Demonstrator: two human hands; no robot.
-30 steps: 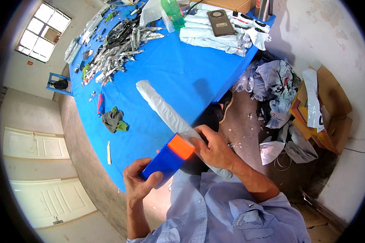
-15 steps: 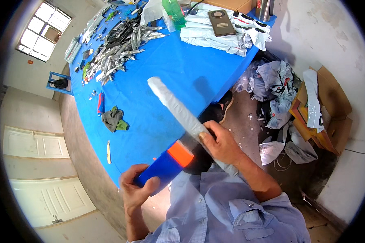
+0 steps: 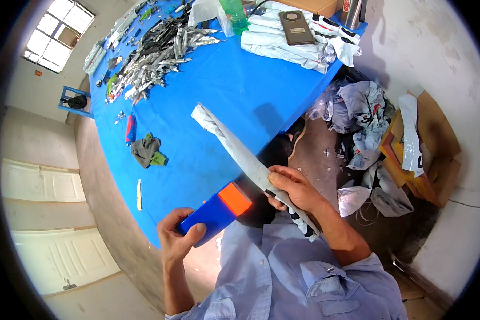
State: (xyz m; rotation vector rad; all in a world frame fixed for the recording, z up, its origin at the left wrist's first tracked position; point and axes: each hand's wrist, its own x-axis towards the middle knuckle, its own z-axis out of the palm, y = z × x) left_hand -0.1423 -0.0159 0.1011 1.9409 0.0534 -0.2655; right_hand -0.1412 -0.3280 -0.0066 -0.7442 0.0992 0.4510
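My left hand (image 3: 177, 236) is wrapped round a blue tape dispenser (image 3: 212, 217) with an orange front end and a serrated edge. My right hand (image 3: 297, 191) grips a long, narrow roll of white plastic mailing bag (image 3: 226, 143), its thumb on top. The roll slants from far left to near right, over the table's near edge and my lap. Black printed patches show on its lower end, below my fingers. The orange end of the dispenser points at the roll, close beside it; whether they touch, I cannot tell.
On the blue-covered table (image 3: 213, 85) lie a heap of silvery packets (image 3: 154, 64), a grey-green cloth (image 3: 145, 151), a red-blue tool handle (image 3: 129, 129) and white bags (image 3: 282, 50) under a phone (image 3: 296, 28). To the right stand crumpled bags (image 3: 365, 117) and an open carton (image 3: 437, 144).
The roll has turned in my right hand, so black patches now show on its lower end. The dispenser has shifted slightly; both hands keep their holds.
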